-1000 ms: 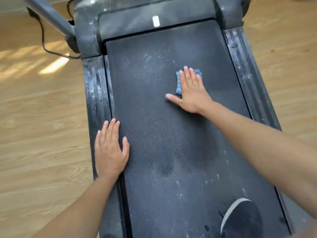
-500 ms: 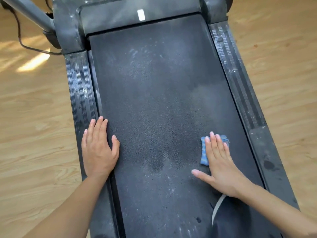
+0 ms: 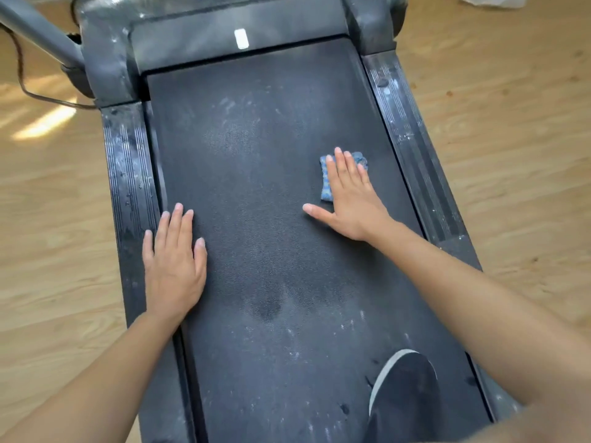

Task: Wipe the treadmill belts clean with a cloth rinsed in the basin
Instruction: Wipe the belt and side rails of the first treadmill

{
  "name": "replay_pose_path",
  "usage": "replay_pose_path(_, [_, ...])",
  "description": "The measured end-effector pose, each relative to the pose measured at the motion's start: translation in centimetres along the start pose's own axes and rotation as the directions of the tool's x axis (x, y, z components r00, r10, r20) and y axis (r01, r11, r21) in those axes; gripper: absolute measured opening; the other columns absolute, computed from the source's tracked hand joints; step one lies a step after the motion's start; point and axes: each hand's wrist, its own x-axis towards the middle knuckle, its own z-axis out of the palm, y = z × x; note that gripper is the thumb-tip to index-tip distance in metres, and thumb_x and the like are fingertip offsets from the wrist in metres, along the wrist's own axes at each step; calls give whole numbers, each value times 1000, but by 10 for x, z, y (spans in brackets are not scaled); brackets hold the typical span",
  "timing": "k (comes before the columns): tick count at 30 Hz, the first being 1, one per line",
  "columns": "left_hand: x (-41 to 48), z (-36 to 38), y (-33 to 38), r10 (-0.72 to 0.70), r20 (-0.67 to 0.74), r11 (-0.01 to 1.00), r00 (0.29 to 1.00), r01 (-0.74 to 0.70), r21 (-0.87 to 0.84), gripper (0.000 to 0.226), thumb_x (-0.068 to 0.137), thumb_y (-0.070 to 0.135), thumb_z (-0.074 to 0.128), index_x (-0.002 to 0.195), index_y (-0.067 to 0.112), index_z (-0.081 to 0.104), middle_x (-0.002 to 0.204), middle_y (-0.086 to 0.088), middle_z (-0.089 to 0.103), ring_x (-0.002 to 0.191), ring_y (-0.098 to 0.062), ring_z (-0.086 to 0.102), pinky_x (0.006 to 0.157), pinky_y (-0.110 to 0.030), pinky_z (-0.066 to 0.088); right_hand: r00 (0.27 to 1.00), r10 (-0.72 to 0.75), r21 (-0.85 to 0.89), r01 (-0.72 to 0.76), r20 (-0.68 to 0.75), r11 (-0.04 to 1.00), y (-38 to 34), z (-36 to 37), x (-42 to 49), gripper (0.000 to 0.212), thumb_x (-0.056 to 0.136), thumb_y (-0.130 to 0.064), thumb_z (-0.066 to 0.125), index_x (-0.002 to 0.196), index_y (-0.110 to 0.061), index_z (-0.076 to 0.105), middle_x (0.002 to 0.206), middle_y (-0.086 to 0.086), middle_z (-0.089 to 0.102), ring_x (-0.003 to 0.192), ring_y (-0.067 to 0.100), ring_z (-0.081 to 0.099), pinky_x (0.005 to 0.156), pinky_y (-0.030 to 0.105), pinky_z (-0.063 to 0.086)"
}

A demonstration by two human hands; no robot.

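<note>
A dusty black treadmill belt [image 3: 262,193] runs up the middle of the view, with pale smears near its top and lower part. A small folded blue cloth [image 3: 327,177] lies on the belt's right half. My right hand [image 3: 350,199] presses flat on the cloth with straight fingers, thumb spread to the left. My left hand [image 3: 174,263] rests flat on the belt's left edge, next to the left side rail [image 3: 128,174]. No basin is in view.
The right side rail [image 3: 412,145] and the motor cover [image 3: 224,30] frame the belt. A grey upright post [image 3: 38,33] and a black cable [image 3: 41,97] stand at the upper left. A dark shoe [image 3: 403,394] rests on the belt at the lower right. Wooden floor [image 3: 511,123] surrounds the treadmill.
My right hand slid the cloth down the belt toward me, then back up the right half. My left hand stayed planted on the left edge.
</note>
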Motion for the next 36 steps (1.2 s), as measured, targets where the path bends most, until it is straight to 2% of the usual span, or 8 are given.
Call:
replay_pose_path(7, [3, 5, -12, 68, -55, 997, 996, -66, 44, 58, 111, 35, 32, 165, 14, 35, 175, -1, 27, 161, -23, 29, 131, -52, 19, 984, 52, -38, -46, 171, 998, 29, 55, -189, 109, 92, -87, 21, 163, -13, -19, 169, 2, -32, 158, 21, -25, 128, 43, -8])
replay_pose_path(10, [3, 6, -10, 61, -66, 997, 996, -58, 51, 58, 111, 34, 33, 165, 14, 35, 175, -2, 28, 160, -23, 31, 131, -51, 19, 990, 52, -36, -48, 128, 998, 25, 47, -148, 112, 89, -88, 17, 160, -13, -25, 167, 3, -38, 154, 20, -33, 129, 44, -12])
replay_pose_path(14, [2, 5, -11, 60, -71, 997, 996, -56, 51, 58, 110, 34, 33, 165, 14, 36, 175, -1, 28, 160, -22, 31, 131, -51, 20, 1000, 25, -37, -26, -10, 999, 19, 13, -20, 117, 88, -91, 22, 164, -12, -17, 170, 6, -29, 156, 20, -30, 129, 48, -9])
replay_pose_path(19, [1, 4, -11, 58, -69, 997, 996, -53, 62, 58, 109, 33, 34, 163, 13, 39, 174, -2, 30, 160, -22, 32, 130, -51, 22, 1000, 7, -35, -7, -11, 999, -1, -34, 85, 121, 86, -93, 26, 165, -7, -10, 172, 12, -20, 159, 26, -22, 130, 49, -6])
replay_pose_path(24, [1, 2, -10, 44, -60, 998, 997, -42, 43, 57, 109, 34, 34, 161, 13, 41, 174, -2, 31, 159, -23, 33, 131, -50, 20, 999, 0, -85, -3, -42, 996, 27, -8, 5, 114, 92, -88, 25, 164, -10, -15, 172, 9, -23, 158, 23, -23, 131, 46, -5])
replay_pose_path(30, [2, 3, -7, 25, -48, 998, 999, -23, 55, 57, 108, 32, 36, 161, 12, 41, 174, -2, 31, 158, -24, 35, 131, -49, 20, 993, 14, -94, -3, 118, 996, 49, 52, -191, 110, 93, -86, 21, 165, -8, -7, 173, 10, -17, 161, 26, -11, 128, 49, 8])
replay_pose_path(33, [1, 3, -5, 22, -48, 998, 999, -19, 54, 57, 108, 31, 37, 161, 12, 40, 174, -2, 31, 158, -24, 35, 131, -49, 21, 989, 73, -80, -63, 125, 995, 52, 51, -181, 110, 93, -87, 19, 165, -9, -9, 173, 8, -20, 161, 25, -14, 128, 44, -3])
replay_pose_path(36, [2, 2, -2, 19, -62, 998, 998, -15, 63, 56, 109, 31, 39, 162, 12, 41, 174, -2, 32, 158, -22, 35, 131, -50, 23, 993, 116, -17, -116, 29, 993, 44, 26, -90, 117, 85, -92, 14, 163, -11, -20, 169, 6, -33, 156, 21, -30, 128, 41, -16])
